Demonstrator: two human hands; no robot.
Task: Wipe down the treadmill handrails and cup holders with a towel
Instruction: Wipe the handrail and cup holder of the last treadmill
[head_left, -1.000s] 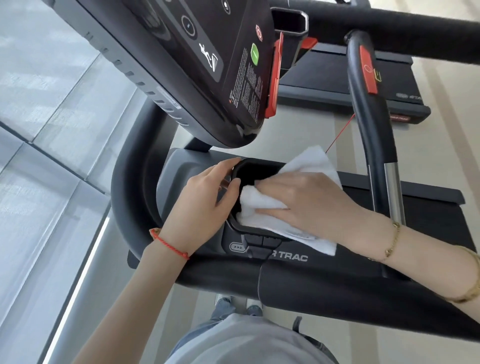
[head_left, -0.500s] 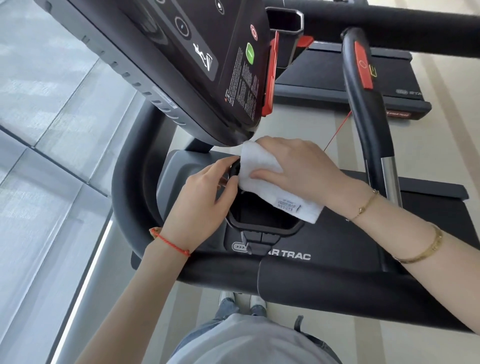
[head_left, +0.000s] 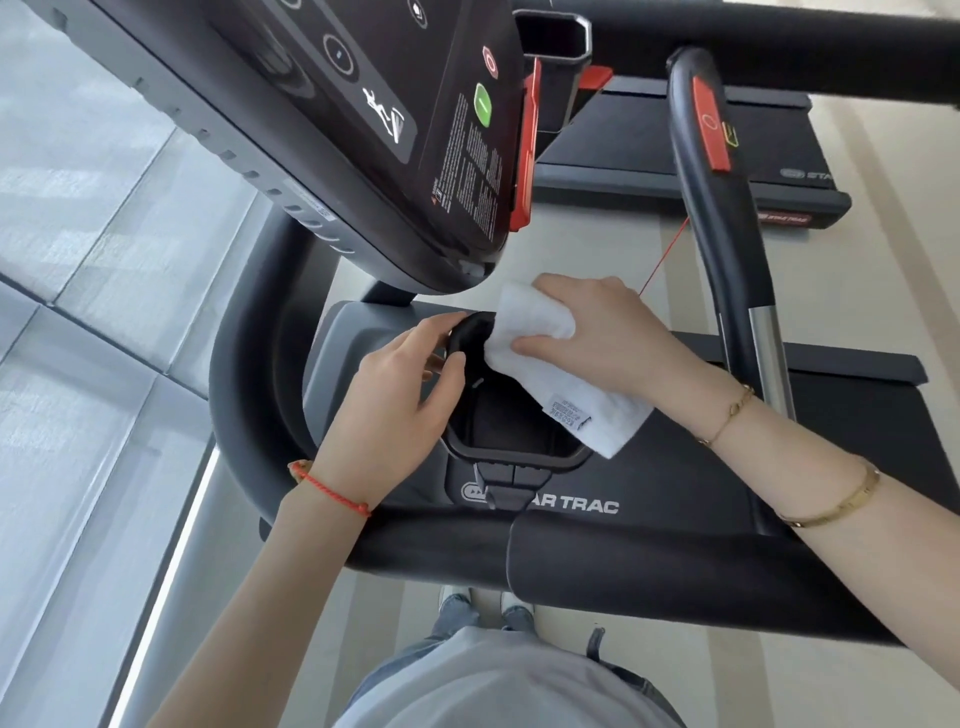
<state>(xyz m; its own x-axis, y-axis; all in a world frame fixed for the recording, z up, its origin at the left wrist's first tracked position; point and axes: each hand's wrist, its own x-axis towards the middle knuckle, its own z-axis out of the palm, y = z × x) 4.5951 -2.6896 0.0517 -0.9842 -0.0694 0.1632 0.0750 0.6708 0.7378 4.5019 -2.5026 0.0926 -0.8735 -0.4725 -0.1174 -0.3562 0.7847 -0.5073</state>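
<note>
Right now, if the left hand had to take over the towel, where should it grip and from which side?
Probably the free corner of the towel by its label, hanging over the cup holder rim. Come from below and left: the right hand presses the upper folded part, so only that lower end is exposed.

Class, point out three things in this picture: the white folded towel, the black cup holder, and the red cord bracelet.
White folded towel (head_left: 537, 325): head view, on the upper fold beside the right hand's fingers.
Black plastic cup holder (head_left: 511, 457): head view, on its near rim.
Red cord bracelet (head_left: 330, 488): head view, mid-strand across the left wrist.
</note>
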